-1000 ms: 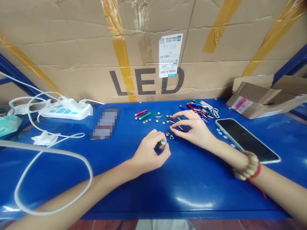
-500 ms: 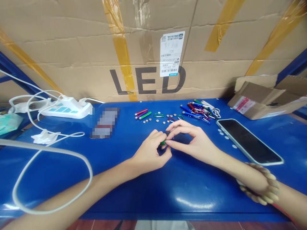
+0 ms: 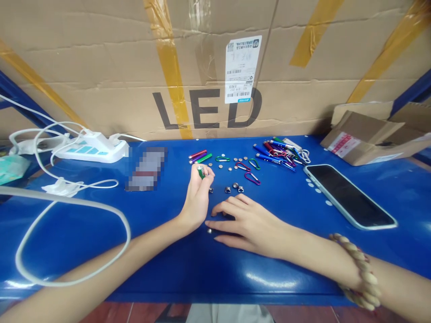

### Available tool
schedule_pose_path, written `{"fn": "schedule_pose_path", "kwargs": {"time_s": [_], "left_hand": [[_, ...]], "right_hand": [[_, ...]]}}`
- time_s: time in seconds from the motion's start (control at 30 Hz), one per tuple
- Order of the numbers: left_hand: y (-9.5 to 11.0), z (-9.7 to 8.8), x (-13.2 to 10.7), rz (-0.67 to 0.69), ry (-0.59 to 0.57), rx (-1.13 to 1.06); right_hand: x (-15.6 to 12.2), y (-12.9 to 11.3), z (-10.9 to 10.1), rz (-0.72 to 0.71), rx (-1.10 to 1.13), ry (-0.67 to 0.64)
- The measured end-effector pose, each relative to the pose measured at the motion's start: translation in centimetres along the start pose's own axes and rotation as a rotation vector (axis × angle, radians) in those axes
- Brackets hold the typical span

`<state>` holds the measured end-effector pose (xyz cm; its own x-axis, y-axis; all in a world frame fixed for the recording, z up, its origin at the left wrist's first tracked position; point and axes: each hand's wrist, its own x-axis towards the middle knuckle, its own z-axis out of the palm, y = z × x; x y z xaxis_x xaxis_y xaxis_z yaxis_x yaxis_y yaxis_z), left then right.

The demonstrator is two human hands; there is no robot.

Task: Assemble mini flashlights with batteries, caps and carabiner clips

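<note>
So the left hand (image 3: 198, 197) has a green tube (image 3: 201, 172) wrapped in its curled fingers, silver end poking up, held above the middle of the blue table (image 3: 161, 273). The right hand (image 3: 247, 224) is palm-down just right of it, fingers fairly wide, with a tiny silver piece (image 3: 209, 230) right by the tip of the forefinger; can't really tell if they're touching. Beaded bracelet (image 3: 362, 271) on that wrist, btw. A bit farther back there's a loose group of silver caps (image 3: 228, 190), one partly hidden by the left hand, then some scattered little round discs (image 3: 220, 166) and a few green and red-pink carabiner clips (image 3: 252, 178). Far side, left of the clips, three more tubes (image 3: 198, 157) in red, purple and green lie side by side, and to the right sits a messy pile of tubes (image 3: 281, 154) with clips on them. Near right of that pile is a phone (image 3: 350, 195) with a dark screen, and an open cardboard box (image 3: 362, 150) is at the far right. Far left you've got a white power strip (image 3: 96, 152) with cables, plus a pixelated rectangle (image 3: 147, 169) beside it. Behind everything is a big carton (image 3: 117, 80) printed LED.
</note>
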<state>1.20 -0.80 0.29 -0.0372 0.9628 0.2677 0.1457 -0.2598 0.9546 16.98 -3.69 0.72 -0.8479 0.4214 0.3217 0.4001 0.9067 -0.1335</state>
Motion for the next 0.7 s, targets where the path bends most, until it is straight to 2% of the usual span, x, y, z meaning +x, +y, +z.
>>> {"fn": "schedule_pose_path", "kwargs": {"time_s": [0.17,0.37,0.5,0.7], "left_hand": [[0.4,0.0,-0.3,0.034,-0.061,0.033],[-0.6,0.1,0.4,-0.009,-0.033,-0.011],[-0.9,0.0,0.6,0.006,-0.043,-0.056],[-0.7,0.0,0.7,-0.009,-0.024,-0.069]], "right_hand": [[0.3,-0.5,0.2,-0.055,-0.096,0.122],[-0.1,-2.6,0.1,-0.253,-0.062,0.196],[0.0,-4.5,0.9,-0.297,-0.112,0.137],[0.4,-6.8,2.5,-0.477,-0.114,0.036]]}}
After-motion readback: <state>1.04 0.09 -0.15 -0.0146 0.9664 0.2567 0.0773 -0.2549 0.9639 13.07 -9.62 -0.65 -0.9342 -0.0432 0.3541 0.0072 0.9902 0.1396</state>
